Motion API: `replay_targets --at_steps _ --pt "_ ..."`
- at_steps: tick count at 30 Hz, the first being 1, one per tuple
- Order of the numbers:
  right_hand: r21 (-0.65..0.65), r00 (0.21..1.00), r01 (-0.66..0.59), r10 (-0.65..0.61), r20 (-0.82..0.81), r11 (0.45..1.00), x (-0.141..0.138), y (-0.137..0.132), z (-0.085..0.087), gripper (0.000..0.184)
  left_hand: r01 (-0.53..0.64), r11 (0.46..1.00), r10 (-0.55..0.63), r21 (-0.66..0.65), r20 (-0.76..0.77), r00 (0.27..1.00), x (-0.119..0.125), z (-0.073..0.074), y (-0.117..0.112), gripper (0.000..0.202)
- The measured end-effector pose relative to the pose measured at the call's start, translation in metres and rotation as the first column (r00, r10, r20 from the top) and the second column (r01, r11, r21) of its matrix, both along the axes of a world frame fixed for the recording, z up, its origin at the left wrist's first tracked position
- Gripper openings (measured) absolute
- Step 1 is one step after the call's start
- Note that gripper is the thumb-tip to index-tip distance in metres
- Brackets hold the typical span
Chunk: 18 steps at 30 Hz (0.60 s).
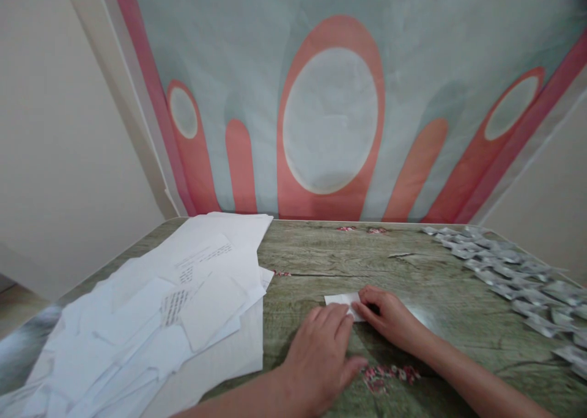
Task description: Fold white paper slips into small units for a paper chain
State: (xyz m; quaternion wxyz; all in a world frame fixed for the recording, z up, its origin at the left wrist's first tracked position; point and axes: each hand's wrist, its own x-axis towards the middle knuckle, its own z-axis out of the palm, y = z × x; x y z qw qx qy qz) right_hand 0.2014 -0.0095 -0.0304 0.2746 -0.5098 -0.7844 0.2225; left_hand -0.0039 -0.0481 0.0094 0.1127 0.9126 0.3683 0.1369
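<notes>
A small folded piece of white paper (338,299) lies on the wood-patterned table in front of me. My left hand (320,352) rests over its near left part, fingers stretched out and pressing on it, thumb held apart. At the paper's right end, my right hand (387,315) has its thumb and curled fingers closed on the edge. Part of the paper is hidden under both hands.
A loose heap of white paper sheets (137,320), a few with printed text, covers the table's left side. Several folded paper pieces (504,271) stand in rows along the right. Behind the table (321,253) hangs a blue-green cloth (257,51) with red shapes.
</notes>
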Motion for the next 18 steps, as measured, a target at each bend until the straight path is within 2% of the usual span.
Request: replay_targets --at_steps 2,5,10,15,18 --pt "0.002 1.0 0.001 -0.001 -0.002 1.0 0.0 0.0 0.0 0.029 0.056 0.997 -0.058 -0.048 -0.042 0.997 0.001 -0.005 -0.006 0.068" --pt "0.008 1.0 0.016 -0.016 -0.003 1.0 -0.001 0.001 0.0 0.028 0.088 0.991 -0.096 -0.101 -0.077 0.992 0.0 -0.01 -0.008 0.077" --pt "0.02 0.999 0.031 -0.031 -0.008 0.999 0.0 -0.001 0.001 0.027 0.095 0.985 -0.111 -0.145 -0.106 0.988 -0.003 -0.008 -0.005 0.081" --pt "-0.064 0.993 0.086 -0.091 -0.078 0.994 0.006 -0.001 0.002 0.012 0.105 0.979 -0.125 -0.176 -0.105 0.987 -0.003 -0.008 -0.004 0.08" --pt "-0.07 0.995 0.065 -0.07 -0.069 0.995 0.01 0.004 0.006 0.016 0.116 0.975 -0.138 -0.19 -0.104 0.985 -0.003 -0.009 -0.003 0.08"
